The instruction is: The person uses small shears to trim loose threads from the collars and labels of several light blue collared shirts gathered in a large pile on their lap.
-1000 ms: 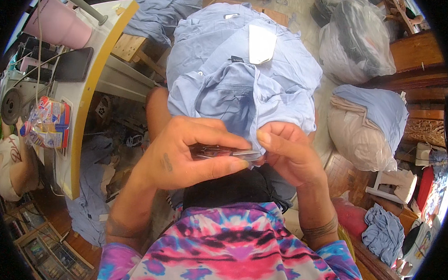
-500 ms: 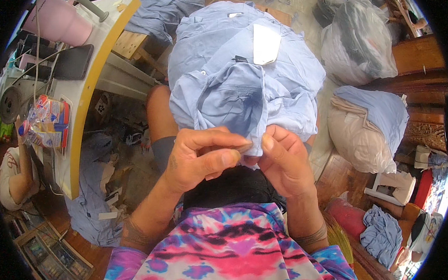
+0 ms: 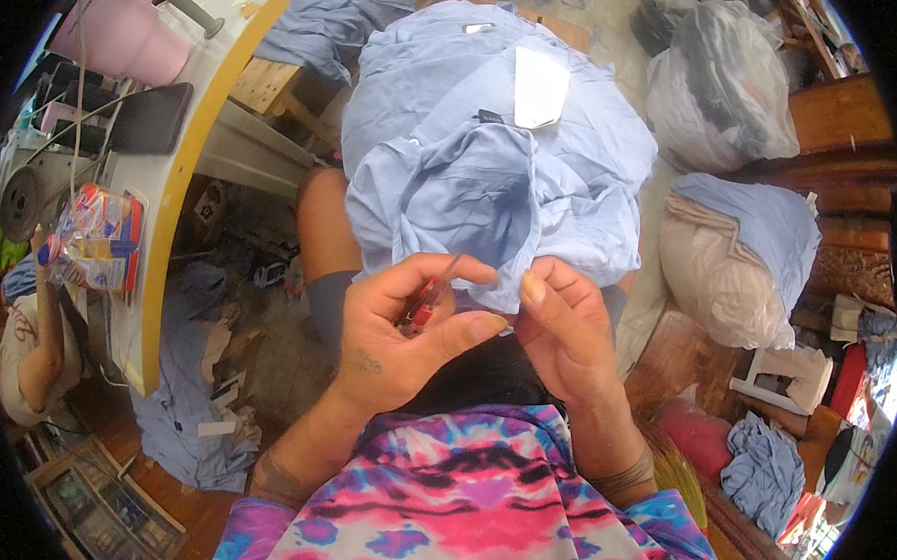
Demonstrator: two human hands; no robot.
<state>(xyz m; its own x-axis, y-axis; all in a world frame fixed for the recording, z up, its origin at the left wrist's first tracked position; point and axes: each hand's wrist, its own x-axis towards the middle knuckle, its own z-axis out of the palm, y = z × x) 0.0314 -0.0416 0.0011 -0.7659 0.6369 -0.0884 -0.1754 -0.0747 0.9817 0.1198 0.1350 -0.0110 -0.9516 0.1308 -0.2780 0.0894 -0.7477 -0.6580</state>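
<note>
A light blue shirt (image 3: 465, 199) lies over my lap, its collar opening toward me and a white paper hang tag (image 3: 540, 88) on top. With thumb and fingers, my right hand (image 3: 567, 320) pinches a folded edge of the shirt. Just left of that edge is my left hand (image 3: 410, 322), curled around small red-handled thread snips (image 3: 425, 307). A thin blade points up beside its index finger; the rest of the snips is hidden in the palm. Left thumb and index finger are apart near the cloth.
A white table with a yellow edge (image 3: 178, 162) stands at left, bearing a pink tumbler (image 3: 123, 39), a dark phone (image 3: 151, 120) and colourful packets (image 3: 101, 240). Another person's arm (image 3: 43, 338) shows beyond. Stuffed plastic bags (image 3: 720, 83) and a cloth-topped bundle (image 3: 738, 252) sit at right.
My left hand has opened slightly and drawn back from the shirt edge, so the red snips now show. My right hand still pinches the cloth.
</note>
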